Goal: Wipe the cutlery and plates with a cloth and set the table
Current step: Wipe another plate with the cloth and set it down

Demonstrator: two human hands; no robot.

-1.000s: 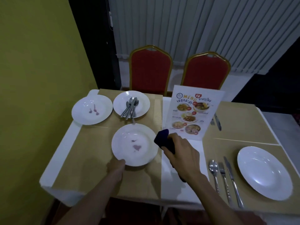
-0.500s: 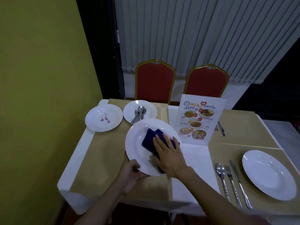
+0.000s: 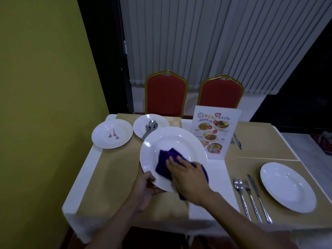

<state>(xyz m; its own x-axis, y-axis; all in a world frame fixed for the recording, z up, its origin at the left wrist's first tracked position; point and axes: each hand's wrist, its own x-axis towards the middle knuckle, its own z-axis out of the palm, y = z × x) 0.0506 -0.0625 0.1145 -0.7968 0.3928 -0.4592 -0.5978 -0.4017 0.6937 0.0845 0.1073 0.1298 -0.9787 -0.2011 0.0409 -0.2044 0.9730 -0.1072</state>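
A white plate is lifted off the table and tilted toward me; my left hand grips its near-left rim. My right hand presses a dark purple cloth flat against the plate's inside. At the far left lies a white plate with purple stains. Beside it stands a plate holding several pieces of cutlery. On the right, a clean plate lies on a tan placemat with a spoon, fork and knife to its left.
A standing menu card rises at the table's middle, with a knife lying behind it to the right. Two red chairs stand at the far side. A yellow wall runs along the left; the table's front edge is near me.
The stained plate was lifted off the placemat by my left hand and tilted up. My right hand brought the cloth onto it; the purple stain no longer shows.
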